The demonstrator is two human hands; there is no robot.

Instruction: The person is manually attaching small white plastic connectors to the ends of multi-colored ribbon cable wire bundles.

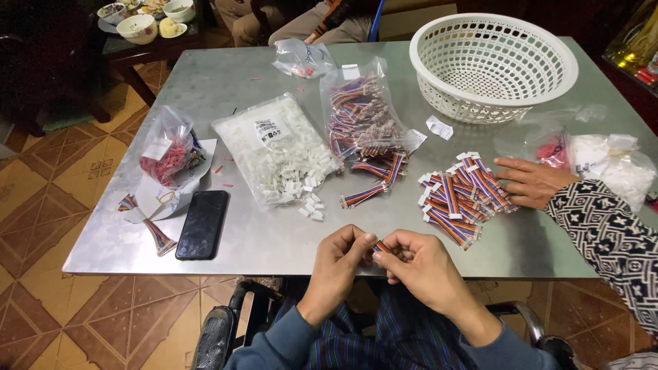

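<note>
My left hand (340, 259) and my right hand (416, 264) meet at the near table edge, both pinching a short rainbow ribbon cable (381, 246) between the fingertips. Ahead lies a pile of finished ribbon cables with white connectors (460, 196). A clear bag of white plastic connectors (277, 149) lies open, with loose connectors (312, 206) spilled by its mouth. Beside it is a clear bag of ribbon cables (362, 116), several cables (373, 179) trailing out.
Another person's hand (531, 181) in a patterned sleeve rests by the cable pile. A white basket (493, 65) stands far right. A black phone (202, 223), a bag of red parts (166, 147) and a bag of white parts (617, 168) lie on the metal table (274, 240).
</note>
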